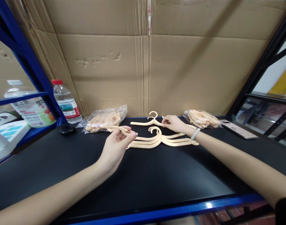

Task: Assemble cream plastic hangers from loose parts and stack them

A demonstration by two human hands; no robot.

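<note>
My left hand (117,147) is closed on the arm of a cream plastic hanger piece (116,128), held just above the black table top (143,175). My right hand (174,123) pinches another cream hanger (147,122) that lies flat at the back of the table, near its hook. Between the hands a small stack of cream hangers (161,140) rests on the table, hooks pointing away from me. A pale bead bracelet (195,134) circles my right wrist.
Two clear bags of cream hanger parts lie at the back, one left (103,118) and one right (201,118). A water bottle (66,101) and a small black object (67,129) stand at the left. A flat grey device (238,129) lies at the right. Cardboard (143,62) backs the shelf.
</note>
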